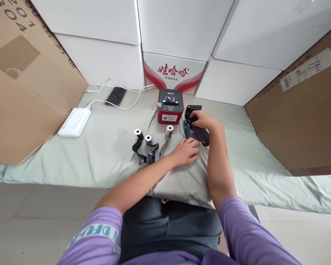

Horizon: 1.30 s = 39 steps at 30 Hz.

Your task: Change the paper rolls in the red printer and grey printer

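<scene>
A black handheld payment terminal [191, 129] lies on the cloth with its rear lid [193, 108] raised. My right hand [205, 120] reaches over it, fingers bent into the compartment below the lid; what they grip there is hidden. My left hand [186, 150] lies palm down, fingers extended to the terminal's near edge. To the left stand three small rolls of paper: a left roll [138, 133], a middle roll [148, 138] and a right roll [169, 129]. Dark, curled strips [146, 157] trail from the left two.
Behind the rolls stands a red and black receipt printer [170, 106]. A white power bank [75, 122], a white cable [131, 107] and a black phone [115, 96] lie farther left. Cardboard boxes [24, 92] flank the green cloth [107, 154]; white boxes [171, 27] wall the back.
</scene>
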Available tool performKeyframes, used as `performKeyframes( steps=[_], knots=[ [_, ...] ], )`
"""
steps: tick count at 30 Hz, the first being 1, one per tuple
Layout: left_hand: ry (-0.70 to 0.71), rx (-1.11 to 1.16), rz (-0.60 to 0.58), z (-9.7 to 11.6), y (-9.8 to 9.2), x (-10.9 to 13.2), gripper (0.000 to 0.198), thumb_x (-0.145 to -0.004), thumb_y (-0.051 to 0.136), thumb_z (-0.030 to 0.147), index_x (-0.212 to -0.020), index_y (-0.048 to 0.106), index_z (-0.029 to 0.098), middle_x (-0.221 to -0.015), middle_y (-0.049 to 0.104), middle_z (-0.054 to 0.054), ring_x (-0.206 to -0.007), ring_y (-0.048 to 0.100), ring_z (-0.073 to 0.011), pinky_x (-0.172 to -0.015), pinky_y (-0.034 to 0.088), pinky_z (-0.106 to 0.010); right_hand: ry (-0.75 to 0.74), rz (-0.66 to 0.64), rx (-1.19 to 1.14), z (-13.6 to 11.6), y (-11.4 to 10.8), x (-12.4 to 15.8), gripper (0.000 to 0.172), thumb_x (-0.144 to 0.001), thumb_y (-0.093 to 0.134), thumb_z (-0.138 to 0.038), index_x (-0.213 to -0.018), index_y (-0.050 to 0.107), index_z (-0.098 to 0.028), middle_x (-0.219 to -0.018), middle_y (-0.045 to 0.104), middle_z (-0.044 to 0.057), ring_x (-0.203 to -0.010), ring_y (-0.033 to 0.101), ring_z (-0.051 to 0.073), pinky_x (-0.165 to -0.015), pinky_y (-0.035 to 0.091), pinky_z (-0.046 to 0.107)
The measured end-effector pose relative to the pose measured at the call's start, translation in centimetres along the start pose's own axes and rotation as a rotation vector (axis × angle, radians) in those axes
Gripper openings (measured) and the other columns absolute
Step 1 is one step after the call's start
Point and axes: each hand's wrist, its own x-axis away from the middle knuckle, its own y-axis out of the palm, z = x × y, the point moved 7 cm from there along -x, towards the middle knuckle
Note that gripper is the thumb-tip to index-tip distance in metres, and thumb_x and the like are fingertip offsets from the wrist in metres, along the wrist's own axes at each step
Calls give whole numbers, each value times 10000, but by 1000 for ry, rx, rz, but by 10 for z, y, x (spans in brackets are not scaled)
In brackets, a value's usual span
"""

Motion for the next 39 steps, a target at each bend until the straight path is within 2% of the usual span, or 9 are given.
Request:
performKeyframes(
  steps=[4, 8, 11, 16, 20, 26, 31, 34, 39],
  knots=[
    [-2, 6, -5, 0, -1, 1, 246, -962, 524, 256, -1103, 721, 219, -1426, 599, -84, -1314, 479, -261, -981, 430, -428, 6, 222, -154, 6, -27, 11, 286, -855, 537, -181, -1091, 698, -162, -1101, 736, 118, -1014, 659, 251, -925, 507, 366],
    [-5, 10, -15, 0, -1, 1, 251, -972, 513, 261, -1110, 719, 224, -1450, 587, -75, -1320, 474, -258, -1000, 427, -438, -16, 444, -169, 9, -41, 16, 388, -879, 519, -213, -1241, 654, -172, -1295, 667, 152, -1186, 596, 291, -1055, 459, 439],
    [-29, -29, -12, 0, -2, 0, 255, -976, 503, 263, -1109, 716, 217, -1441, 595, -78, -1295, 493, -263, -983, 428, -443, -31, 359, -181, 10, -30, 8, 477, -862, 549, -212, -1332, 619, -170, -1370, 621, 162, -1202, 592, 296, -1080, 453, 458],
    [-69, -58, 5, -2, -3, 0, 255, -975, 487, 247, -1100, 707, 212, -1408, 620, -66, -1264, 513, -258, -947, 426, -428, -17, 321, -169, 14, -31, 5, 388, -839, 578, -193, -1200, 713, -154, -1242, 688, 155, -1109, 632, 285, -1048, 477, 445],
    [-67, -40, -7, -2, -4, 0, 257, -977, 487, 253, -1102, 707, 211, -1406, 621, -71, -1268, 509, -261, -967, 420, -434, 32, 132, -227, 18, -29, 11, 366, -823, 653, -243, -1173, 737, -172, -1104, 752, 99, -1008, 665, 250, -957, 522, 380],
    [-60, -24, 0, -2, -4, 1, 255, -983, 486, 257, -1105, 706, 216, -1405, 620, -70, -1271, 508, -255, -977, 424, -428, 112, -118, -275, 19, -18, 18, 414, -766, 824, -358, -1153, 745, -233, -1174, 745, 77, -1014, 688, 240, -895, 567, 343],
    [-51, -23, 12, -3, -4, 1, 238, -975, 507, 257, -1096, 708, 217, -1399, 622, -66, -1265, 509, -258, -961, 431, -425, 159, -178, -343, 36, -2, 6, 629, -692, 895, -444, -1251, 697, -234, -1263, 696, 144, -990, 706, 279, -793, 632, 394],
    [-56, -20, 26, -3, -4, 0, 229, -967, 518, 249, -1082, 714, 215, -1381, 633, -66, -1253, 515, -259, -945, 437, -422, 119, -214, -405, 50, 7, -1, 743, -663, 892, -507, -1319, 658, -251, -1329, 661, 154, -1021, 704, 306, -732, 655, 399],
    [-54, -18, 54, -3, -5, 0, 211, -961, 535, 238, -1049, 724, 210, -1341, 655, -56, -1223, 533, -249, -923, 448, -412, -61, -233, -474, 60, 17, -4, 690, -615, 899, -441, -1263, 696, -311, -1237, 706, 69, -1031, 702, 295, -824, 647, 409]
  ],
)
